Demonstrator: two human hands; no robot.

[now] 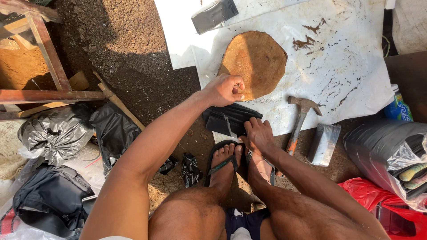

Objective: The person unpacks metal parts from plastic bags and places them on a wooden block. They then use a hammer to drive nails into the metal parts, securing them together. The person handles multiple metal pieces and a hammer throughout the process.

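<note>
Left hand (225, 89) closed into a fist, thumb tucked against the curled fingers, resting at the near edge of a round brown wooden block (254, 63); cannot tell whether anything small sits inside the fist. Right hand (258, 134) spread fairly flat, fingers pressing down on a stack of black plastic bags (230, 118) lying just below the left fist and touching the fingertips of the right. Stack partly on the white sheet (338, 53), partly on the soil, directly ahead of both feet in dark sandals (222, 164).

Just right of the right hand, near but apart: a claw hammer (300, 116) with an orange-brown handle, head resting on the white sheet. Beyond the hammer, further right: a small grey wrapped packet (324, 143) on the ground. Beyond the left fist, past the wooden block: another dark folded bag (214, 14) at the far edge of the sheet.

Well left of the left arm: crumpled black and grey plastic bags (58, 131), a dark backpack (51, 198) and a rusty metal frame (49, 66) over dark soil. Well right of the right arm: a clear plastic sack (391, 151) and red plastic (378, 200).
</note>
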